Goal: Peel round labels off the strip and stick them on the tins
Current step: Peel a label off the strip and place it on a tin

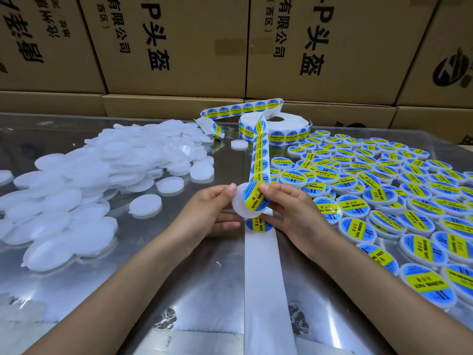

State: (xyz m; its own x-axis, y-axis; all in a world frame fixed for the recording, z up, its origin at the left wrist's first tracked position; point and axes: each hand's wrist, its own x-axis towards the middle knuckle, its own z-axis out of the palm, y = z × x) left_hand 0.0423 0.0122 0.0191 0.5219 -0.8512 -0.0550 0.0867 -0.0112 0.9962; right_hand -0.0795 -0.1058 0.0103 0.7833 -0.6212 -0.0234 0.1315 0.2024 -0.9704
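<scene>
Two hands meet at frame centre: the left hand [208,208] grips a white tin [242,208], and the right hand [289,208] pinches a round label [256,201] onto it. Bare tins [84,180] heap at left, labelled tins [384,190] at right.

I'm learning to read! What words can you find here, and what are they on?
"SOLDERING PASTE": on the round labels of the strip and the labelled tins.
"P头盔" and "有限公司", "(西区)": on the cardboard boxes.
Small print on the labels: too small to read.

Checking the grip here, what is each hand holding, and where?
Left hand grips the white tin by its left rim; right hand pinches the label at its top edge.
</scene>
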